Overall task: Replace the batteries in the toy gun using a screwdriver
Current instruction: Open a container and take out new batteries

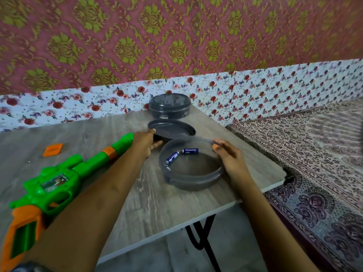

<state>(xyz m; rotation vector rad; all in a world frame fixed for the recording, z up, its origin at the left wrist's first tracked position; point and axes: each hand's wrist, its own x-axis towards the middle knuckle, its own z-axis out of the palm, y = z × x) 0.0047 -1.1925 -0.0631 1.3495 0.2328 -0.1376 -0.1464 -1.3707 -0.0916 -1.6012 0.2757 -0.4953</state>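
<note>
On table (78, 134), toy gun (59, 183) lies diagonally, pointing away and rightward.

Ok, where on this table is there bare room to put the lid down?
Bare table beyond the orange cover, toward the wall; near edge in front of the open container. Crowded around the lid and closed container.
</note>
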